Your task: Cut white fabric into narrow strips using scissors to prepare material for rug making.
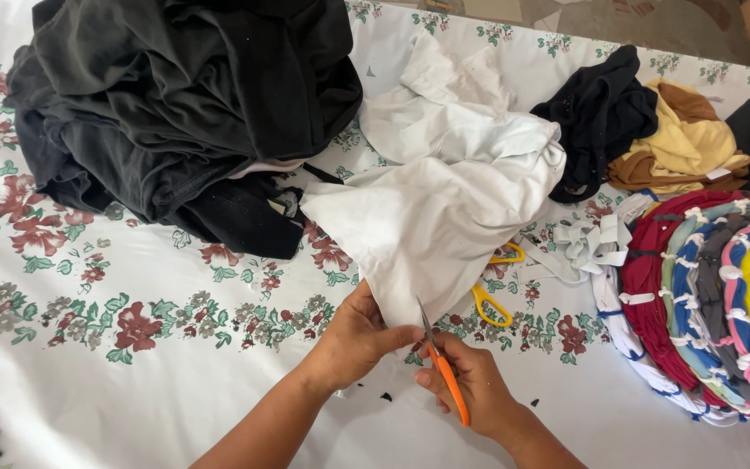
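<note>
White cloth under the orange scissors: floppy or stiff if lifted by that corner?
Probably floppy: the white cloth lies in soft folds and drapes from the heap to the left hand. Likely light for its size, looking like thin fabric. It would probably sag and drag across the floral tablecloth rather than slide as one piece. The right hand holds the orange scissors.

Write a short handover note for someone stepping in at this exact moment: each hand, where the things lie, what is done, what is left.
Left hand: pinching the lower corner of the white cloth.
Right hand: holding orange-handled scissors, blades at that corner's edge.
Nearby: yellow-handled scissors under the cloth, dark clothes pile upper left, bundled coloured strips at right.
Done: bundles tied; small scraps lie on the flowered tablecloth.
Left: the white cloth looks largely uncut.
</note>
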